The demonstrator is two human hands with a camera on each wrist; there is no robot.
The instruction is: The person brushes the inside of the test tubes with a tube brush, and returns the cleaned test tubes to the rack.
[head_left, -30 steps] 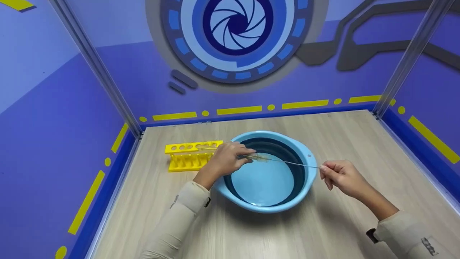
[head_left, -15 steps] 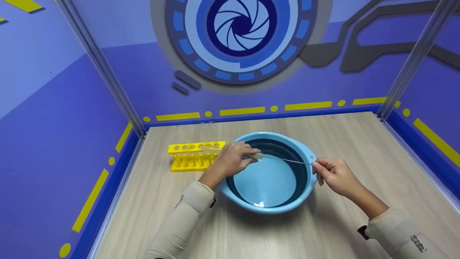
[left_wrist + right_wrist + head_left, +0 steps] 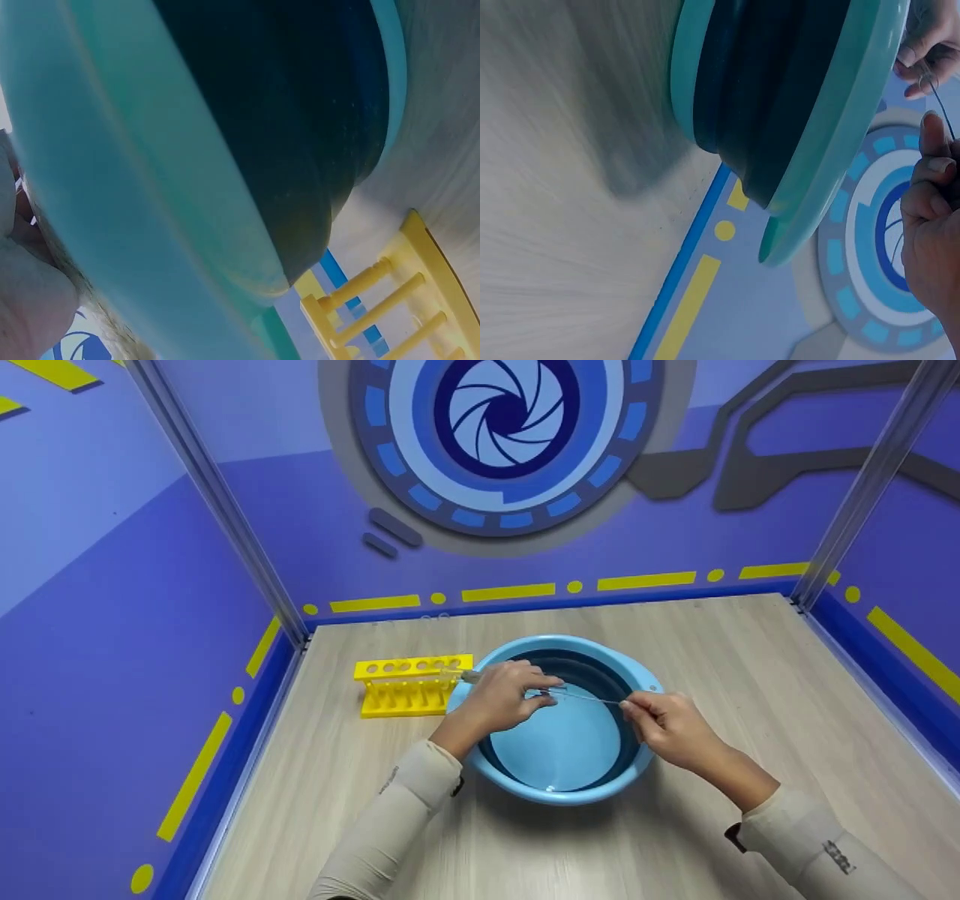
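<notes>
Over the blue basin [image 3: 555, 797], my left hand [image 3: 501, 699] grips a clear test tube [image 3: 452, 672] lying nearly level, its mouth toward the right. My right hand [image 3: 673, 729] pinches the end of a thin wire handle [image 3: 596, 699] of a test tube brush, which runs into that mouth. The brush's bristles [image 3: 112, 330] show inside the tube in the left wrist view; the left fingers hide part of both. From the right wrist view, the wire [image 3: 943, 109] spans the short gap between the two hands.
A yellow test tube rack [image 3: 409, 706] stands left of the basin, close to its rim. Faint clear rings [image 3: 435, 618] show behind the rack; I cannot tell what they belong to. Printed panels [image 3: 510, 570] wall the wooden table [image 3: 360, 780] at the back and sides.
My right hand has moved left toward the left hand, pushing the brush deeper into the tube. Bristles that stuck out at the mouth are now inside. The left hand keeps its grip.
</notes>
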